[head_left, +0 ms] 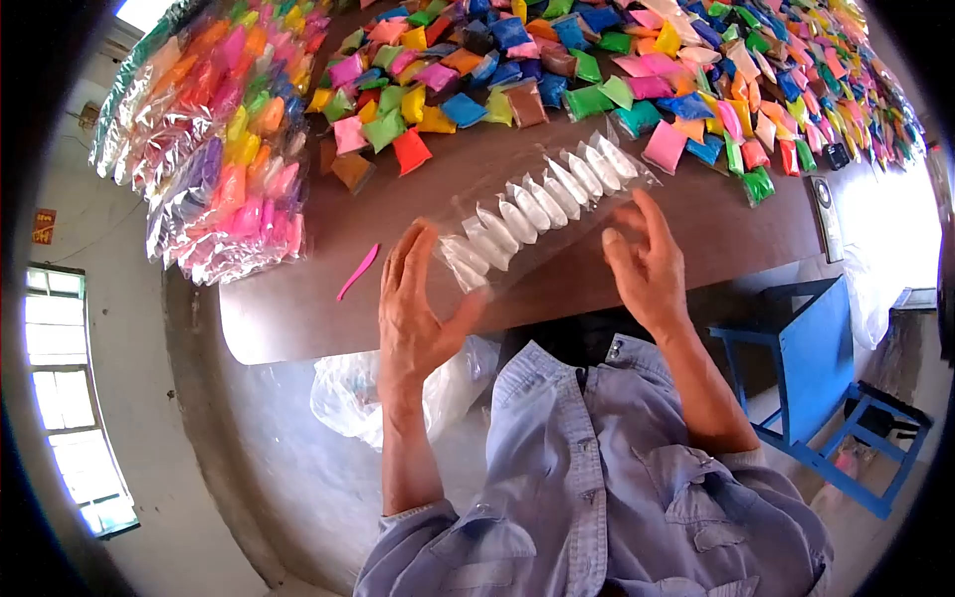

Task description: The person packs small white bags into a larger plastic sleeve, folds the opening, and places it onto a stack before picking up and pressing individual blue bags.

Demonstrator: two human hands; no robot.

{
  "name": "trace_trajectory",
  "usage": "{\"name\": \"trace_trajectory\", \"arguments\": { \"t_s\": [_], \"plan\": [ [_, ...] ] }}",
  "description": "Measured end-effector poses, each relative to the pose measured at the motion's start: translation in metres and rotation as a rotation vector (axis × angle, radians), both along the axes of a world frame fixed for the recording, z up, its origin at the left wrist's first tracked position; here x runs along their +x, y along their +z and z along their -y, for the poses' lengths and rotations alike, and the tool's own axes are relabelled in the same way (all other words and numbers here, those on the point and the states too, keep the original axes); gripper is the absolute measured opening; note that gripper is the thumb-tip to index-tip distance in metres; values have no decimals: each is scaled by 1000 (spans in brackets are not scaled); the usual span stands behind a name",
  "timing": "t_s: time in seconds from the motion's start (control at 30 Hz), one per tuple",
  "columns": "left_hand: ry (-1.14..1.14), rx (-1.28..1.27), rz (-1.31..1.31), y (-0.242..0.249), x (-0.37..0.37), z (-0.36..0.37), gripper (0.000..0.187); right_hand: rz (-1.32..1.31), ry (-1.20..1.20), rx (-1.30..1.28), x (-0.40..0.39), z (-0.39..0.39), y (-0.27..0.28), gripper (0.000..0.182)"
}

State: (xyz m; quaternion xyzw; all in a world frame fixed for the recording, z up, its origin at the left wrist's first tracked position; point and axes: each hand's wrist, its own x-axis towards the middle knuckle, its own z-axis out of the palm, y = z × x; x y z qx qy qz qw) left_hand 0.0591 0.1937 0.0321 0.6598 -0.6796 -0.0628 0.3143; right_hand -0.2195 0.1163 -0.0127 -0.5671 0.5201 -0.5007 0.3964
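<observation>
1. Currently, you have the clear sleeve of white packets (pixel 538 206) in front of you, slanting over the near part of the brown table (pixel 298 320), its packets lined up side by side in one row.
2. Your left hand (pixel 410 289) is at the sleeve's near-left end, fingers straight and the thumb spread well away from them; the thumb tip is blurred, so whether it presses on the film cannot be told.
3. Your right hand (pixel 649 267) is by the far-right end, thumb and forefinger apart, just beside the film; contact is unclear here too.
4. Judging by this pose, the step in hand looks like squaring or smoothing the row within its sleeve.
5. For the next move, you would want a light touch at both ends, so that the packets stay in line and the thin film does not slip or crease.
6. Mind the room around you: the loose coloured packets (pixel 525 103) lie just beyond the sleeve, the filled bags (pixel 227 189) sit to your left, and the pink tool (pixel 359 272) lies near your left hand.
</observation>
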Motion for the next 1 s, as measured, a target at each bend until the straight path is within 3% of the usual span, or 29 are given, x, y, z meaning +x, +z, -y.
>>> {"name": "trace_trajectory", "arguments": {
  "t_s": [0.1, 0.13, 0.37, 0.73, 0.87, 1.0],
  "plan": [
    [10, -10, 15, -4, -16, 6, 100, -227, 43, 36, -23, -2, 16, 50],
    [18, 1, 37, -6, -22, 9, 106, -234, 31, -2, -29, 0, 16, 38],
    [33, 42, 57, -18, -35, 25, 107, -563, 51, -436, -45, 57, 35, 36],
    [-32, 102, -221, -23, -19, 25, 95, -610, 157, -500, -38, 89, 23, 40],
    [-8, 22, -209, -13, -22, 26, 95, -403, 170, -393, -36, 87, 9, 41],
    [-3, 158, -256, -14, -20, 27, 98, -339, 153, -366, -39, 85, -2, 40]
  ]
}}
